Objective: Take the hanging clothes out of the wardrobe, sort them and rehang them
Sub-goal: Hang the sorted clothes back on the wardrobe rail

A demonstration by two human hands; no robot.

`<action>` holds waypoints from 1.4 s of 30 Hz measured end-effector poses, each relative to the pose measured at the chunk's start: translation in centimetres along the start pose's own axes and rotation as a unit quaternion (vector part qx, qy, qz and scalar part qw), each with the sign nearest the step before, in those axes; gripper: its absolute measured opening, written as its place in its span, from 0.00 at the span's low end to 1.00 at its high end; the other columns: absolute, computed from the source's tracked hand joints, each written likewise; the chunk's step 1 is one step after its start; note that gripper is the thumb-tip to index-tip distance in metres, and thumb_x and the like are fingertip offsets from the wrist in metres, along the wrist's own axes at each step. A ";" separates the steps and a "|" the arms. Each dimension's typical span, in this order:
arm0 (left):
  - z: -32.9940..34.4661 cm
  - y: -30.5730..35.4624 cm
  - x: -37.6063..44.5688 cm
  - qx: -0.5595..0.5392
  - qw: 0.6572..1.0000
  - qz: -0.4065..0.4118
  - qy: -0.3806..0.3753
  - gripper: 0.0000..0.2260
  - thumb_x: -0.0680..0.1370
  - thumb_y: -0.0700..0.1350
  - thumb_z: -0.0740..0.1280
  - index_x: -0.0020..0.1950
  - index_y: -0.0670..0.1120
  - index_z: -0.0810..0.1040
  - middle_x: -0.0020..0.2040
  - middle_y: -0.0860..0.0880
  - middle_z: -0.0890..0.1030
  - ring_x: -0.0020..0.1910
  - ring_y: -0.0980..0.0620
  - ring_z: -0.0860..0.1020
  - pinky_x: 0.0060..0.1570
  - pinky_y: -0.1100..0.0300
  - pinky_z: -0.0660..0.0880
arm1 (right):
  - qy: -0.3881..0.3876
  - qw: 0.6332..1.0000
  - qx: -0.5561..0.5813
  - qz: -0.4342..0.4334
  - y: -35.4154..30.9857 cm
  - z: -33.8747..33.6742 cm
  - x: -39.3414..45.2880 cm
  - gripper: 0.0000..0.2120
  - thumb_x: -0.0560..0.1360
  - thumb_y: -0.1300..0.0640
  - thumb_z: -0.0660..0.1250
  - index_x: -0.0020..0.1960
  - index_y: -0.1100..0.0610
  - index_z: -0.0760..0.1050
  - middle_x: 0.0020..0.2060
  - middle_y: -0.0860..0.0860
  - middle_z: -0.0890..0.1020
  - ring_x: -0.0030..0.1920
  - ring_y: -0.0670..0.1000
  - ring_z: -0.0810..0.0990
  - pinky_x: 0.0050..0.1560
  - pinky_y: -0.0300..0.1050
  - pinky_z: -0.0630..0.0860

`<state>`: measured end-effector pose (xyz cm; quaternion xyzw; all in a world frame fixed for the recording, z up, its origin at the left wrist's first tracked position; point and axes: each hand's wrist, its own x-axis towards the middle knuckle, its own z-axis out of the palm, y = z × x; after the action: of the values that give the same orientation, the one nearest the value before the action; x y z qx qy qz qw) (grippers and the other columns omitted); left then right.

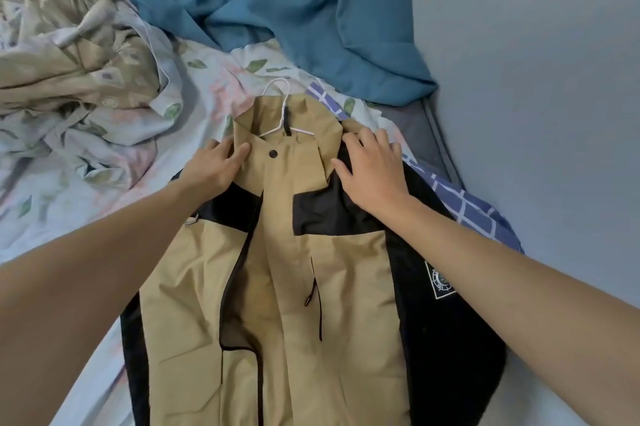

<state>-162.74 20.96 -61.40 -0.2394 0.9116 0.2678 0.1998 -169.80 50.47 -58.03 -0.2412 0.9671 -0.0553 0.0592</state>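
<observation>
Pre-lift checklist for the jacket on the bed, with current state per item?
1. White hanger seated inside the collar of the tan and black jacket: ok, hook sticks out at the top.
2. Left hand on the left shoulder: ok, fingers rest on the fabric.
3. Right hand on the right shoulder: ok, lies flat.
4. Front closed: not ok, zipper open below the collar snap.
5. Hook free of the floral bedsheet: ok.
6. Plaid garment under the jacket clear of the hanger: cannot tell.
</observation>
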 end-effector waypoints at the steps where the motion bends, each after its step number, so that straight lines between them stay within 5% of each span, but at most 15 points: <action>1: 0.2 -0.1 -0.8 -0.008 1.000 0.007 0.014 0.27 0.84 0.67 0.50 0.73 0.53 0.71 0.64 0.41 0.76 0.68 0.37 0.71 0.67 0.41 0.68 | 0.028 1.000 0.001 -0.013 -0.1 0.2 -0.9 0.18 0.82 0.43 0.63 0.64 0.54 0.75 0.58 0.54 0.78 0.60 0.60 0.73 0.59 0.60 0.72; 5: 0.2 -0.6 -5.4 -0.006 0.995 0.028 0.091 0.24 0.85 0.66 0.50 0.49 0.50 0.74 0.50 0.45 0.76 0.56 0.39 0.74 0.59 0.40 0.72 | 0.047 0.996 0.061 -0.051 -0.5 0.1 -4.6 0.13 0.84 0.47 0.61 0.63 0.53 0.74 0.54 0.50 0.77 0.54 0.56 0.75 0.54 0.55 0.73; 9: 0.9 -2.0 -9.6 0.001 0.994 0.025 0.106 0.23 0.86 0.63 0.51 0.35 0.53 0.66 0.38 0.50 0.75 0.45 0.39 0.77 0.48 0.43 0.73 | 0.009 0.990 0.116 -0.083 -0.8 -0.4 -7.5 0.10 0.85 0.48 0.60 0.59 0.53 0.74 0.49 0.48 0.76 0.50 0.54 0.77 0.51 0.52 0.75; 16: 2.9 -4.7 -10.5 -0.038 0.997 0.022 0.058 0.23 0.84 0.68 0.49 0.42 0.55 0.73 0.43 0.54 0.81 0.47 0.46 0.79 0.49 0.45 0.76 | 0.020 0.997 0.064 -0.042 0.1 -1.1 -7.0 0.16 0.78 0.40 0.68 0.53 0.52 0.77 0.57 0.51 0.72 0.58 0.57 0.71 0.58 0.55 0.71; 21: 3.7 -5.1 -8.1 -0.041 0.996 0.057 0.055 0.18 0.84 0.63 0.59 0.53 0.51 0.78 0.51 0.53 0.73 0.55 0.48 0.71 0.60 0.46 0.72 | -0.041 0.996 0.079 -0.007 0.4 -0.9 -4.6 0.16 0.78 0.42 0.71 0.55 0.53 0.77 0.63 0.53 0.74 0.64 0.59 0.73 0.66 0.58 0.70; 29: 3.0 -5.2 -8.2 -0.079 0.994 0.081 -0.004 0.13 0.84 0.63 0.61 0.60 0.58 0.77 0.57 0.56 0.80 0.56 0.53 0.77 0.59 0.50 0.75 | 0.011 0.998 0.020 0.063 -1.4 -1.1 -7.0 0.21 0.75 0.40 0.73 0.56 0.52 0.70 0.56 0.52 0.70 0.54 0.57 0.71 0.47 0.55 0.77; 35: 3.2 -5.1 -9.1 -0.051 0.994 0.097 0.022 0.14 0.83 0.64 0.60 0.61 0.58 0.76 0.51 0.54 0.78 0.52 0.53 0.76 0.55 0.49 0.76 | -0.020 0.990 0.035 0.136 -0.7 -1.0 -7.5 0.32 0.72 0.32 0.72 0.60 0.54 0.66 0.53 0.55 0.77 0.52 0.59 0.78 0.49 0.54 0.75; 42: 2.8 -5.2 -10.2 -0.136 0.988 0.075 0.001 0.15 0.82 0.64 0.66 0.64 0.60 0.77 0.50 0.60 0.85 0.50 0.58 0.82 0.57 0.47 0.79 | -0.032 0.992 0.006 0.122 -0.8 -1.3 -7.8 0.29 0.73 0.29 0.68 0.57 0.53 0.70 0.51 0.53 0.74 0.53 0.58 0.74 0.50 0.53 0.75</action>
<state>-151.00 22.10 -60.57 -0.1954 0.8822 0.4033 0.1442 -162.83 53.56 -55.99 -0.1225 0.9865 -0.0457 0.0982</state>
